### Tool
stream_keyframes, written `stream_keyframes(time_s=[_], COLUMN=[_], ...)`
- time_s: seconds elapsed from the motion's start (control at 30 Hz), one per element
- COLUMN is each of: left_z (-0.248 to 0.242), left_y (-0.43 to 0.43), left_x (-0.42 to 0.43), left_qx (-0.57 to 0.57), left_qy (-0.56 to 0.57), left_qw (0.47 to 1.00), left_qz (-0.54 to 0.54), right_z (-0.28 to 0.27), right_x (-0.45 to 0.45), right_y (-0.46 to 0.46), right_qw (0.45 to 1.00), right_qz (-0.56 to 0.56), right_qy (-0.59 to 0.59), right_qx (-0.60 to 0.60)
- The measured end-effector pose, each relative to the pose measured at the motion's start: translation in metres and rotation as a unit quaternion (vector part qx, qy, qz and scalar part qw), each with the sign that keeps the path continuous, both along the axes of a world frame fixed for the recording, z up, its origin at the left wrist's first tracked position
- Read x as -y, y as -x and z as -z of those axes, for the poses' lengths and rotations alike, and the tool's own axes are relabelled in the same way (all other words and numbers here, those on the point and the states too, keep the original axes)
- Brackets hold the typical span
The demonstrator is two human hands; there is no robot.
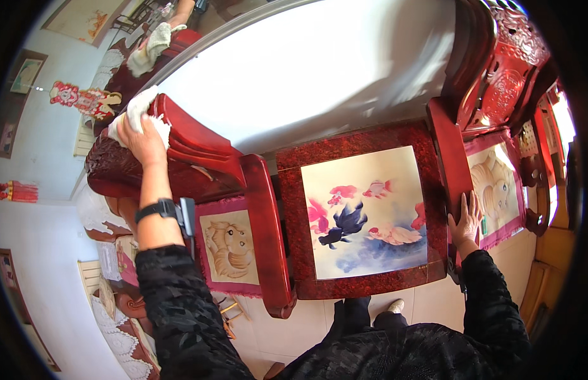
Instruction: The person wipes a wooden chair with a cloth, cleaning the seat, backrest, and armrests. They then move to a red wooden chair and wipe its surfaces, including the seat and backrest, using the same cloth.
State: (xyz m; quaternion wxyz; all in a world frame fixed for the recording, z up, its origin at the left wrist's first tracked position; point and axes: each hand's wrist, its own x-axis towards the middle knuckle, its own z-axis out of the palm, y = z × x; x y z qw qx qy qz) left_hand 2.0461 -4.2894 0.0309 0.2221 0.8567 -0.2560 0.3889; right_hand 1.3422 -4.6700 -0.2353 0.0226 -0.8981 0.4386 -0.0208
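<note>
My left hand (144,142) presses a crumpled white cloth (139,109) onto the top of the carved red wooden chair back (194,137) at the left. A mirror or glassy panel edge runs just above it, and a reflection of a hand with a cloth shows at the upper left. My right hand (466,223) lies with fingers apart on the red wooden armrest (450,161) at the right and holds nothing. Between the two armrests is a low table (287,209) with a speckled dark-red border and a picture of goldfish (365,218) on its top.
Fringed cushions with an animal picture lie on the left seat (230,244) and the right seat (495,190). A second carved chair back (503,85) rises at the upper right. A small wooden stool (234,308) stands on the tiled floor, lower left.
</note>
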Motion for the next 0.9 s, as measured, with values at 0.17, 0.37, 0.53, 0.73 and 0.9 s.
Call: stream_keyframes(time_s=[0.17, 0.37, 0.53, 0.73, 0.9], left_z=[0.098, 0.224, 0.287, 0.276, 0.248], left_y=[0.068, 0.097, 0.106, 0.163, 0.181], left_x=[0.002, -0.002, -0.005, -0.007, 0.023], left_qx=[-0.077, -0.268, -0.313, -0.201, -0.134], left_qy=[0.231, 0.111, 0.024, -0.178, -0.357], left_qw=[0.970, 0.951, 0.927, 0.949, 0.920], left_qz=[0.009, -0.110, -0.207, -0.165, -0.086], right_z=[-0.007, -0.007, 0.000, -0.001, 0.003], right_x=[-0.002, -0.001, 0.000, -0.001, 0.000], right_y=[-0.004, -0.006, -0.001, -0.003, -0.001], right_qw=[1.000, 1.000, 1.000, 1.000, 0.999], right_qz=[0.001, -0.002, -0.014, -0.025, -0.036], right_qy=[-0.004, -0.003, -0.006, 0.010, 0.020], right_qx=[0.007, 0.003, 0.009, 0.017, 0.028])
